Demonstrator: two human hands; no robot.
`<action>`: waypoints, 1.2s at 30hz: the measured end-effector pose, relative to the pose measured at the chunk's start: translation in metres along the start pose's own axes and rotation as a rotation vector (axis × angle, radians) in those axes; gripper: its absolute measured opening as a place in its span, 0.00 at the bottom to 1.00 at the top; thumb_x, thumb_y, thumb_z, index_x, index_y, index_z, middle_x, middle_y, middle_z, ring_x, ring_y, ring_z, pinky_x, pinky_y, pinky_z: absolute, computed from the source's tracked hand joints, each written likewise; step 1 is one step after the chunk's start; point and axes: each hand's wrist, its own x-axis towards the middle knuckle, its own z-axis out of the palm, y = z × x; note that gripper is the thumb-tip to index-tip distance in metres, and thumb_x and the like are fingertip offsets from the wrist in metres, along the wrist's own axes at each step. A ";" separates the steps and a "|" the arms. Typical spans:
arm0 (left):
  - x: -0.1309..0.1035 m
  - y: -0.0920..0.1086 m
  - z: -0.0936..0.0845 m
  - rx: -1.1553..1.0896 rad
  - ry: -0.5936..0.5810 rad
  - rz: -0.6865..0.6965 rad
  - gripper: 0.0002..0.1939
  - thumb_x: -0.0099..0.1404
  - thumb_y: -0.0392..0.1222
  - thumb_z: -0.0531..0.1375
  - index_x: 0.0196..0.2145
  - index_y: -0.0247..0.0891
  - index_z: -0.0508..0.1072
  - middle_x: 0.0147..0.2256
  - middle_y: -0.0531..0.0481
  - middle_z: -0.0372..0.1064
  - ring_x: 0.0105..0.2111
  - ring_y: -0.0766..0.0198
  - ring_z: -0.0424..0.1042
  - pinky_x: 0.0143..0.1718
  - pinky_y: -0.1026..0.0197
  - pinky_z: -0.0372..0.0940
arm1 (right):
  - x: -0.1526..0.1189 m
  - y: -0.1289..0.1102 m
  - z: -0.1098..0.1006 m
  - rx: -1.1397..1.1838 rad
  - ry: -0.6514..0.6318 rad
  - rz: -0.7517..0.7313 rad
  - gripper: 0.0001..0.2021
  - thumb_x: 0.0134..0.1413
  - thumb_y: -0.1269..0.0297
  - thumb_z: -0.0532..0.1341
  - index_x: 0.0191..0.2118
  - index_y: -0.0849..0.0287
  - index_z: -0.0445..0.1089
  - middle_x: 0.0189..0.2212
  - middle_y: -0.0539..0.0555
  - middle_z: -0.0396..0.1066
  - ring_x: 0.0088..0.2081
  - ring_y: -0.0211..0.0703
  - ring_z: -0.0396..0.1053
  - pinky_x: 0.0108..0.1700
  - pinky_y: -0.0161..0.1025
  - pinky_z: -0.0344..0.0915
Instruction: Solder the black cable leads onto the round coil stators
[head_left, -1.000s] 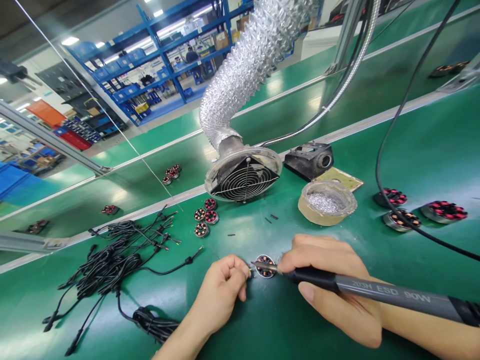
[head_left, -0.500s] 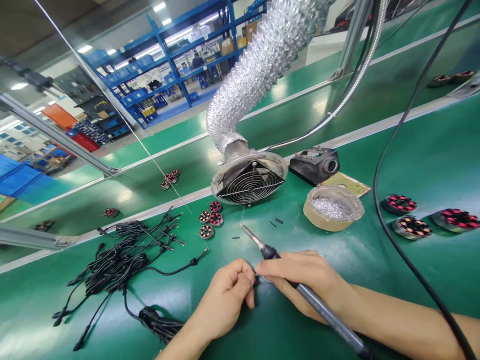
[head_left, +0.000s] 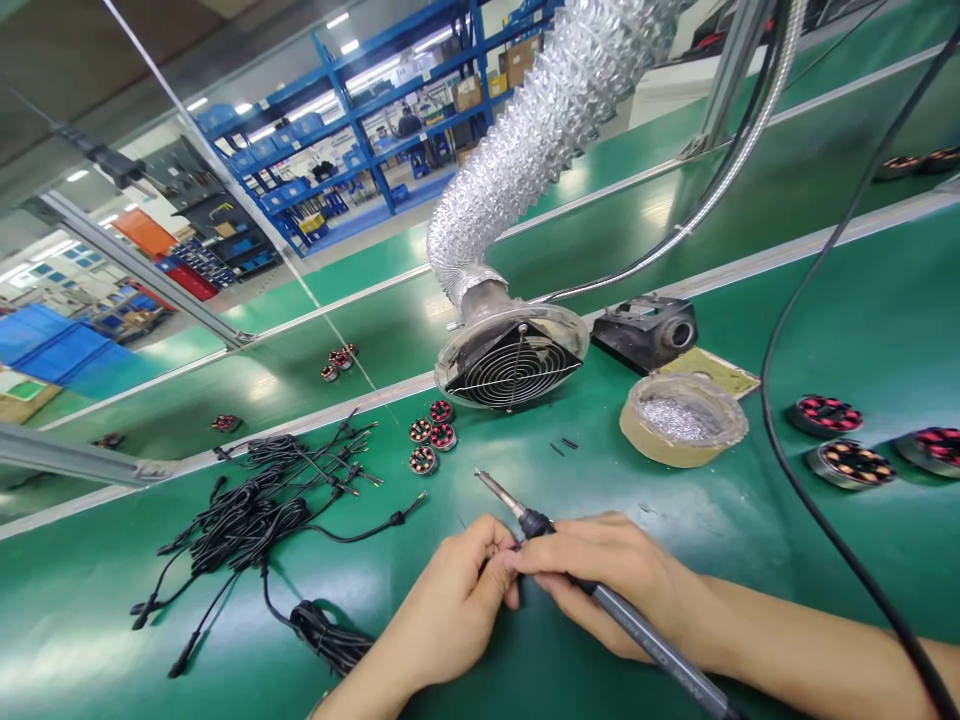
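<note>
My right hand [head_left: 619, 565] is closed round a dark soldering iron [head_left: 645, 640], whose metal tip points up and to the left over the green bench [head_left: 750, 540]. Just left of it, my left hand [head_left: 469, 590] is pinched closed, its fingertips meeting those of the right hand. Whatever small piece lies between the fingertips is mostly hidden. Several black cables [head_left: 255, 510] with bared ends lie tangled at the left, and a coiled one [head_left: 326, 635] sits beside my left forearm. Small round copper-wound parts [head_left: 423, 460] are grouped beyond my left hand.
A fume extractor [head_left: 514, 365] hangs from a silver duct [head_left: 525, 150]. Behind my right hand stand a round tub of metal shavings [head_left: 679, 420] and a black holder [head_left: 649, 330]. Larger wound parts [head_left: 851, 463] lie at the right, near a hanging black cord [head_left: 787, 440].
The view has shifted slightly, so the bench items appear further right. My fingertips have come closer together, and the iron's tip sits a little lower and further left.
</note>
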 end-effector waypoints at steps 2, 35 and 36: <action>0.003 -0.006 0.003 -0.116 -0.012 -0.001 0.20 0.70 0.58 0.50 0.31 0.39 0.63 0.24 0.53 0.66 0.25 0.67 0.60 0.30 0.65 0.54 | -0.002 0.000 0.002 -0.040 0.014 0.000 0.14 0.64 0.76 0.52 0.49 0.57 0.69 0.27 0.49 0.71 0.24 0.35 0.67 0.28 0.30 0.64; 0.016 -0.001 0.008 -0.408 0.049 -0.273 0.18 0.53 0.57 0.60 0.23 0.40 0.61 0.12 0.64 0.51 0.13 0.75 0.40 0.17 0.67 0.39 | 0.007 0.000 -0.006 0.082 0.101 0.172 0.12 0.57 0.77 0.54 0.43 0.59 0.68 0.32 0.51 0.74 0.30 0.35 0.71 0.34 0.29 0.67; 0.015 0.000 0.008 -0.415 0.048 -0.283 0.18 0.52 0.57 0.60 0.23 0.40 0.61 0.12 0.64 0.51 0.13 0.75 0.40 0.16 0.68 0.39 | 0.006 -0.001 -0.010 0.073 0.104 0.161 0.12 0.60 0.77 0.54 0.45 0.59 0.68 0.34 0.51 0.75 0.32 0.35 0.73 0.36 0.29 0.68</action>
